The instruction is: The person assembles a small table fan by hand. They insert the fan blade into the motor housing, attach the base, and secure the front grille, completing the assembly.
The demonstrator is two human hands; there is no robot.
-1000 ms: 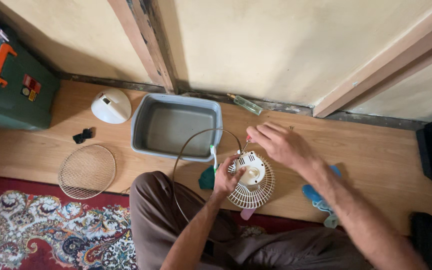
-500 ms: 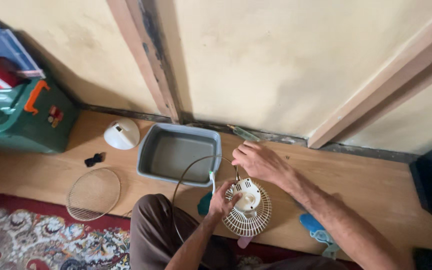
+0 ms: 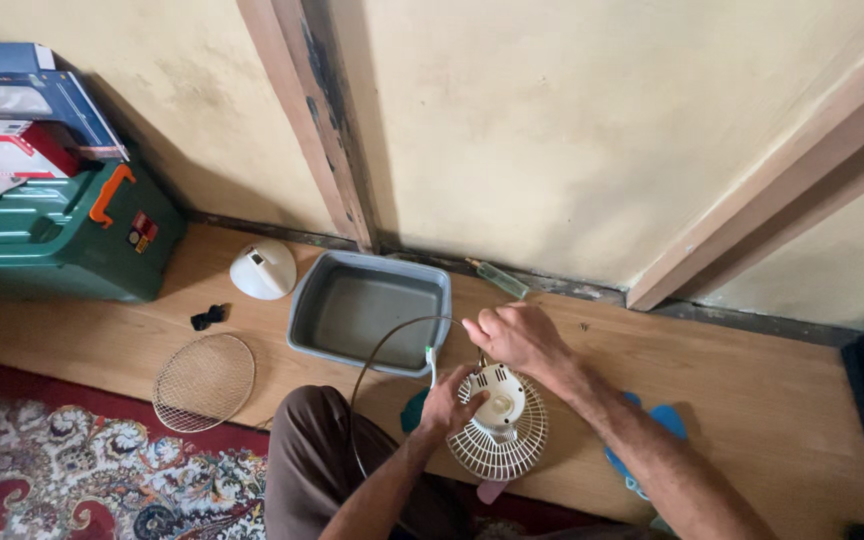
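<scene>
Beside the grey tub [image 3: 370, 310], the left hand [image 3: 455, 398] grips the fan housing [image 3: 498, 420] while the right hand [image 3: 514, 338], closed around a screwdriver [image 3: 479, 362], hides its handle.

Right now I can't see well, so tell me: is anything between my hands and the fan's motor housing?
Nothing visible: the left hand already touches the motor housing, and the right hand sits just above it.
</scene>
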